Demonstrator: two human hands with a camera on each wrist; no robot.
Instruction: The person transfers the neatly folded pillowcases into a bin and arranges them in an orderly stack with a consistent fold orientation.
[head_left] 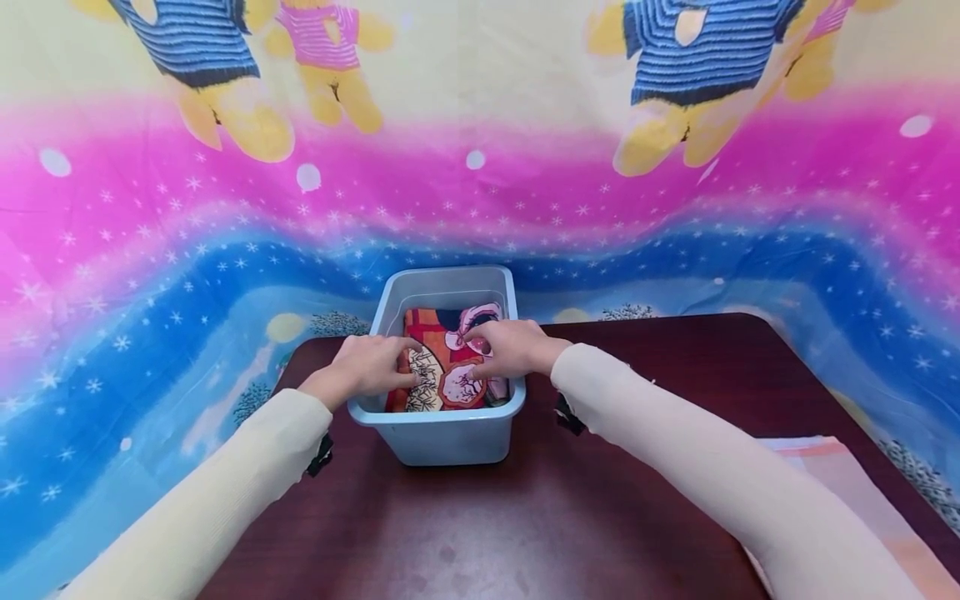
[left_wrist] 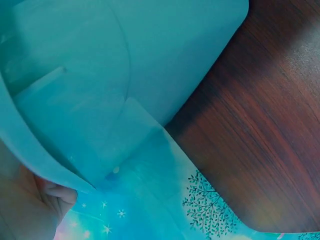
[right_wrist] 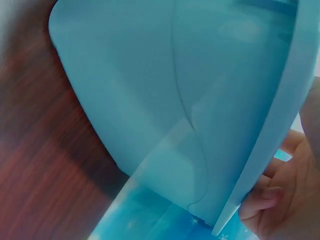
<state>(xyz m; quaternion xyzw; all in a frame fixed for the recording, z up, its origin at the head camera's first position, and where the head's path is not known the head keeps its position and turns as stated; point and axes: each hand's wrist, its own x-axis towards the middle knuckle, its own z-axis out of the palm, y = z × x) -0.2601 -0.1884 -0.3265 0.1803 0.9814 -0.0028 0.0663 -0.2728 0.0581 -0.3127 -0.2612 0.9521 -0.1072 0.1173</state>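
A light blue plastic bin (head_left: 446,442) stands at the table's back edge. In it lies a folded cloth (head_left: 456,387) with a red, orange, cream and pink pattern. My left hand (head_left: 367,364) reaches over the bin's left rim, thumb and forefinger apart above the cloth's left part. Over the right rim comes my right hand (head_left: 513,346), its thumb and fingers spread at the cloth's right part. Both wrist views show mainly the bin's outer wall (left_wrist: 175,45), with part of each hand behind the rim. The fingertips' contact with the cloth is partly hidden.
The dark brown wooden table (head_left: 600,517) carries the bin. A folded pale cloth (head_left: 813,467) with peach and white areas lies at the right, partly under my right sleeve. A printed curtain (head_left: 480,208) hangs close behind the table and bin.
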